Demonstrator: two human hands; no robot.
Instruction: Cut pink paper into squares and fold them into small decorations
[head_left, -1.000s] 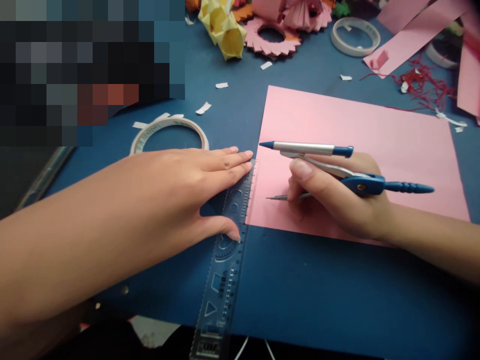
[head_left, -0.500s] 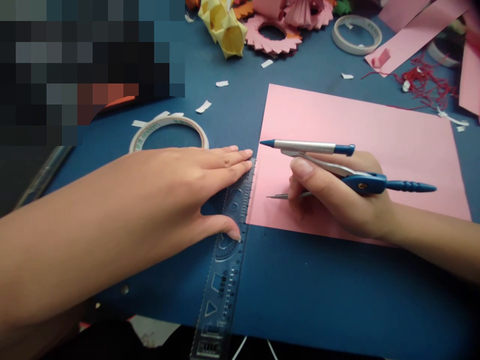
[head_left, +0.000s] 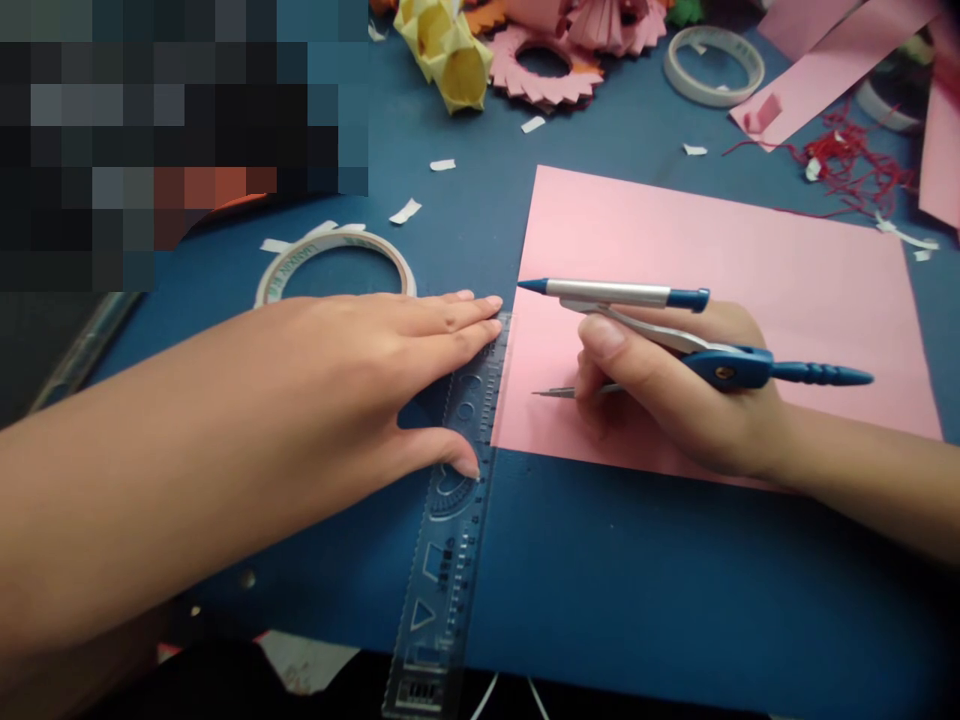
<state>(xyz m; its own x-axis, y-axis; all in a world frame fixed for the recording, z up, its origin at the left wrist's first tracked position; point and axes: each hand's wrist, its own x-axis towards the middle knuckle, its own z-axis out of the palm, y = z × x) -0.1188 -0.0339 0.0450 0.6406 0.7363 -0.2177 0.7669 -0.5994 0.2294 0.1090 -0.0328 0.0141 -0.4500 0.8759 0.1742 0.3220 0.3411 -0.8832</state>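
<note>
Along the left edge of a pink sheet of paper [head_left: 720, 255] lies a clear plastic ruler [head_left: 439, 560], its lower end reaching past the table's near edge. My left hand [head_left: 375, 370] rests flat on the ruler with fingers stretched out and thumb spread, pressing it down. In my right hand [head_left: 675, 400], closed over the sheet, is a drawing compass [head_left: 739, 368]. Its metal needle leg points left near the ruler, and a silver-and-blue pencil [head_left: 611, 292] is clamped to the other leg. Part of the compass is hidden by my fingers.
A roll of tape [head_left: 405, 262] lies beyond my left hand, another tape roll [head_left: 675, 80] farther back. Folded yellow paper [head_left: 463, 80], a pink paper ring [head_left: 510, 75], red thread [head_left: 851, 160] and white scraps [head_left: 406, 210] lie on the blue table [head_left: 637, 580].
Hardly anything differs. The view has shifted very slightly; both hands, the ruler and the compass keep their places.
</note>
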